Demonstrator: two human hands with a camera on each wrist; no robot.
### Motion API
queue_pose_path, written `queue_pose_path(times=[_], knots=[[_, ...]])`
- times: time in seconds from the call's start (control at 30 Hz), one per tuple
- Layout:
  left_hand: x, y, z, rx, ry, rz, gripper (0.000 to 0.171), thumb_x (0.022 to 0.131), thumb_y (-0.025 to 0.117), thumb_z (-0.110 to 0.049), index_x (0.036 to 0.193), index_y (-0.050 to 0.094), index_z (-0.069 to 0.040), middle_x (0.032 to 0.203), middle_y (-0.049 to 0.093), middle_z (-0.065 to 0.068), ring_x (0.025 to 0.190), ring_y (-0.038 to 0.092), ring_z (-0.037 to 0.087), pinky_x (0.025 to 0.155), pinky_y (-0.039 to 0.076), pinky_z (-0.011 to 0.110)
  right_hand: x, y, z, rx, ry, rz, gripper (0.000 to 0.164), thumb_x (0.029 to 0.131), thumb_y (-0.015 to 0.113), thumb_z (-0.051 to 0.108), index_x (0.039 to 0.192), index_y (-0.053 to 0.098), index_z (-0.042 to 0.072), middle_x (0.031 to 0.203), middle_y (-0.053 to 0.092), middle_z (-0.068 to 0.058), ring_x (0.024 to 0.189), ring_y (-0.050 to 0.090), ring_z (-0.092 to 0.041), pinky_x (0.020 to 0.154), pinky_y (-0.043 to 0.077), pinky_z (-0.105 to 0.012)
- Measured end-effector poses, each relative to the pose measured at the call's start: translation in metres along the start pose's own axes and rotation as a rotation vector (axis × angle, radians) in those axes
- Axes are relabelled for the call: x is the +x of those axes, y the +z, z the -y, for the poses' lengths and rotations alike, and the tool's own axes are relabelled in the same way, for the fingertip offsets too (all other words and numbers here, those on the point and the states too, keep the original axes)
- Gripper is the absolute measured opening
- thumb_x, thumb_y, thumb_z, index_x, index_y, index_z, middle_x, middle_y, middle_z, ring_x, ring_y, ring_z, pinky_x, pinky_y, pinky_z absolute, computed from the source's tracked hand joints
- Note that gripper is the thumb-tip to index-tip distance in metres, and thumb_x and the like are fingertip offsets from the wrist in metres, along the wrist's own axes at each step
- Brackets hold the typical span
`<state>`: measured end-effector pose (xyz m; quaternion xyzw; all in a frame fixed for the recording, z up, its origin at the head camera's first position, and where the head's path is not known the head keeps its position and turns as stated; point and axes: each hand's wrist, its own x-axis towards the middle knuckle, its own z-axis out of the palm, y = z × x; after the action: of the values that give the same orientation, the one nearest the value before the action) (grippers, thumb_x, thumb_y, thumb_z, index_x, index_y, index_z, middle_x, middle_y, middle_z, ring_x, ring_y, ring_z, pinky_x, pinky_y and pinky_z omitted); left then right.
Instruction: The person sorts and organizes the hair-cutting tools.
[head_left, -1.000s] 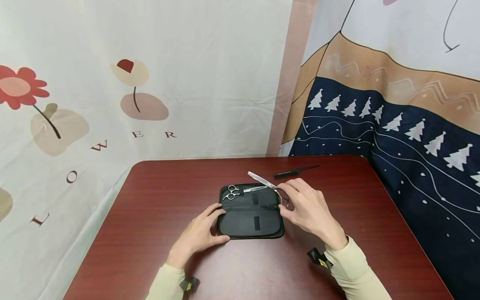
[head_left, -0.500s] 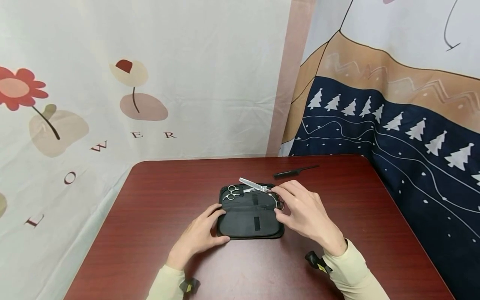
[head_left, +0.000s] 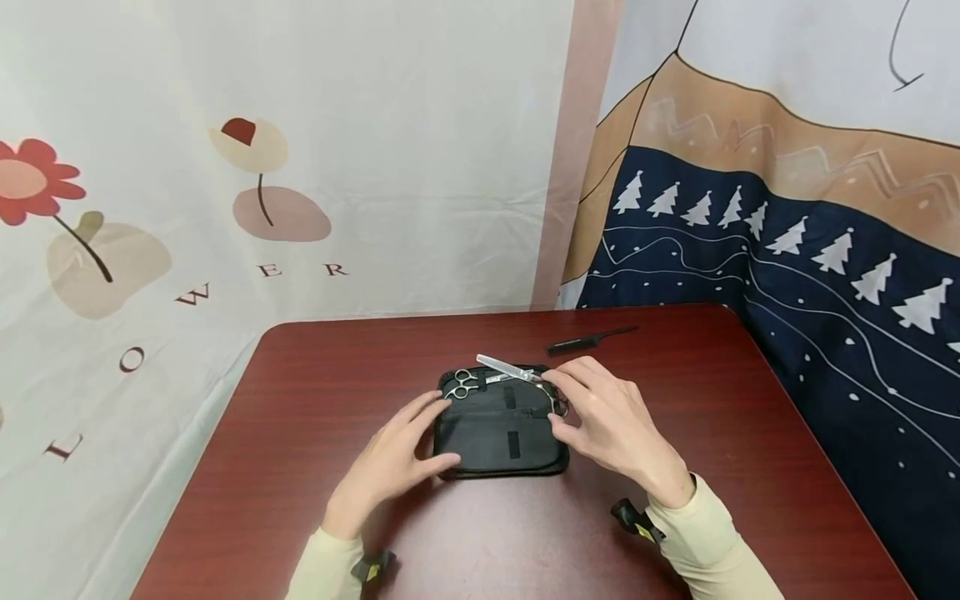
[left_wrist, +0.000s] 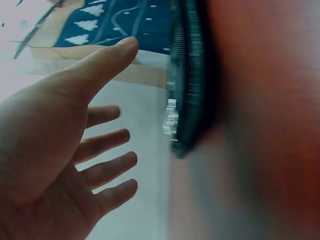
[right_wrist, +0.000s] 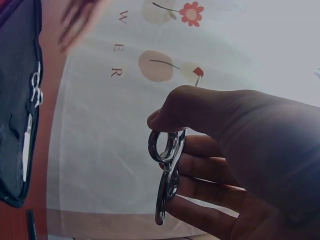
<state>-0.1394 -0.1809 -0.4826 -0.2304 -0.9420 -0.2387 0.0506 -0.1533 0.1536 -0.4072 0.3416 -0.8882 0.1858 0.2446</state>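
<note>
Pinched in my right hand is a pair of thinning scissors, the toothed blade pointing left above the case's far side. Its metal finger rings show beneath the thumb in the right wrist view. A black zip case lies unfolded on the table. Tucked under a strap at its upper left is another pair of scissors, partly covered by the thinning scissors. My left hand is at the case's left side, fingers spread; the left wrist view shows them extended and apart from the case.
A black comb with a thin tail lies beyond the case, near the far edge of the reddish-brown table. Printed curtains hang behind and to the right of the table.
My right hand has brought the thinning scissors left and lower over the case. My left hand, earlier at the case's left edge, has lifted and spread its fingers.
</note>
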Motion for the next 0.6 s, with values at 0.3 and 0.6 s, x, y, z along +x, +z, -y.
queue_pose_path(times=[0.3, 0.6], knots=[[0.029, -0.025, -0.029, -0.008, 0.159, -0.273, 0.084, 0.086, 0.080, -0.045, 0.158, 0.046, -0.016, 0.155, 0.046, 0.004, 0.137, 0.046, 0.016, 0.106, 0.048, 0.045, 0.000, 0.001, -0.001, 0.017, 0.004, 0.020, 0.042, 0.073, 0.079, 0.015, 0.115, 0.075, 0.012, 0.106, 0.069, 0.000, 0.090, 0.054, -0.010, 0.046, 0.047, -0.027], [0.044, -0.028, -0.060, -0.038, 0.309, -0.380, 0.079, 0.082, 0.085, -0.034, 0.150, 0.055, -0.009, 0.153, 0.050, 0.006, 0.136, 0.048, 0.019, 0.103, 0.050, 0.044, 0.001, 0.003, -0.001, -0.016, -0.059, 0.034, 0.044, 0.072, 0.080, 0.014, 0.116, 0.076, 0.009, 0.108, 0.069, -0.002, 0.098, 0.059, -0.016, 0.047, 0.053, -0.032]])
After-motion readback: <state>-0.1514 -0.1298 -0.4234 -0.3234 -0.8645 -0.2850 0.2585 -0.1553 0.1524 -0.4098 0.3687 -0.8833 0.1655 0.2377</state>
